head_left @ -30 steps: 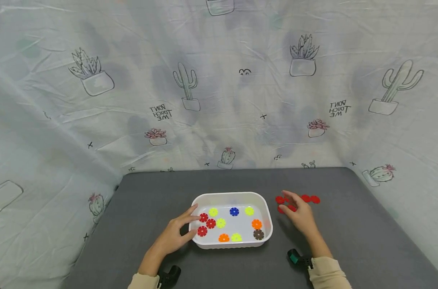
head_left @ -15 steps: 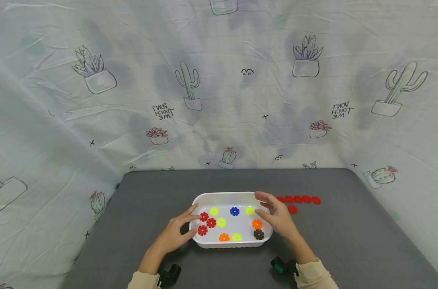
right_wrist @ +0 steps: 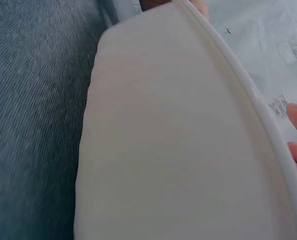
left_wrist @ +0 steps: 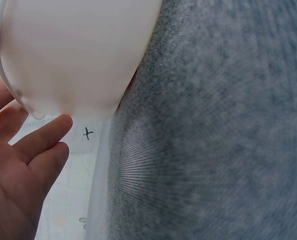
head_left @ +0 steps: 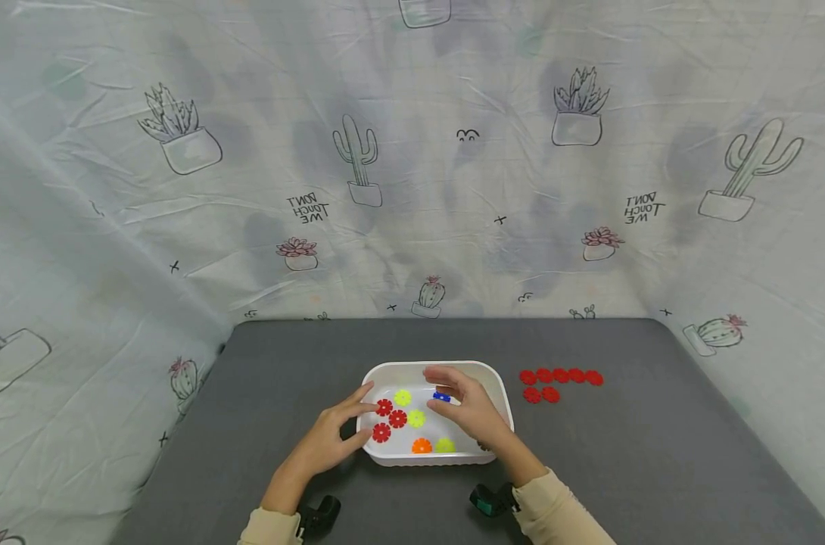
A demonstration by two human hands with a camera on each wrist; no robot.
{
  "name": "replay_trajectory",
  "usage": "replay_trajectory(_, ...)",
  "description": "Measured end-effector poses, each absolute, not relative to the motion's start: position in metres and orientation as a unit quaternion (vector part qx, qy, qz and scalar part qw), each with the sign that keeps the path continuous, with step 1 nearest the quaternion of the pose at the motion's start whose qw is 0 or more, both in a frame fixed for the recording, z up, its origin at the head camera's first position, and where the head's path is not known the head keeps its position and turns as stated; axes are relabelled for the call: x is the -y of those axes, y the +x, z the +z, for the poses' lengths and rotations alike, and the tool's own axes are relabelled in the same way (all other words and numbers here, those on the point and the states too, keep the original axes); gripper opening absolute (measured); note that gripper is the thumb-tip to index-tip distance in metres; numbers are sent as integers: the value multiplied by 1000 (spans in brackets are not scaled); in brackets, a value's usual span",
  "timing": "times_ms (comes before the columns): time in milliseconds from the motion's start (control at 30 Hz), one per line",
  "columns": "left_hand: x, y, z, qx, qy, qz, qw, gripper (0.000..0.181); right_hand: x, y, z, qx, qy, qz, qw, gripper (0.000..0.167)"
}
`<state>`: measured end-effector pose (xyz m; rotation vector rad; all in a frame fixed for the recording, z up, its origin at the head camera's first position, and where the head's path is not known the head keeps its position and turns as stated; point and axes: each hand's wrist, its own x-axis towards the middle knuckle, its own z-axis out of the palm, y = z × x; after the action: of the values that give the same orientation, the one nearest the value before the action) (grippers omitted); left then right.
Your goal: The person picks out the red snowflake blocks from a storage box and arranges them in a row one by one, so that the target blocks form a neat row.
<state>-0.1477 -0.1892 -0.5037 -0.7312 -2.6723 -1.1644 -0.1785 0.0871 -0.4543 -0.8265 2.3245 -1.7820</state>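
Note:
A white tray [head_left: 426, 459] holds small notched discs: red [head_left: 397, 418], yellow-green [head_left: 416, 418], orange [head_left: 421, 446] and a partly covered blue one [head_left: 442, 396]. At the tray's left end rests my left hand [head_left: 325, 443], thumb and forefinger spread across the rim; in the left wrist view that hand [left_wrist: 23, 165] has other fingers outside the wall. My right hand [head_left: 470, 412] hovers over the tray's right half, thumb and fingers apart around the blue disc. Only its fingertips show beyond the tray wall [right_wrist: 173, 130] in the right wrist view, with a gap between them.
Several red discs [head_left: 561, 375] lie in two short rows on the grey table [head_left: 630, 439], to the right of the tray. A light cloth [head_left: 440, 166] printed with cacti hangs behind the table and along its sides.
My right hand has moved left from the red discs on the table, past the tray's right rim, to above the blue disc. My left hand has stayed at the tray's left end.

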Motion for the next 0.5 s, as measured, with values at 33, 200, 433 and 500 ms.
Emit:
replay_trajectory(33, 189, -148, -504, 888, -243, -385, 68, 36, -83, -180, -454, -762, -274, -583, 55, 50)
replay_trajectory(200, 190, -149, -504, 888, -243, -386, 63, 36, -66, -193, -466, -765, -294, -570, 64, 49)
replay_trajectory(433, 189, -149, -502, 886, -241, -391, 60, 36, -45, -200, -471, -780, -296, -542, 103, 43)
replay_trajectory(500, 189, -149, -503, 886, -243, -390, 60, 36, -41, -202, -475, -787, -288, -532, 117, 41)
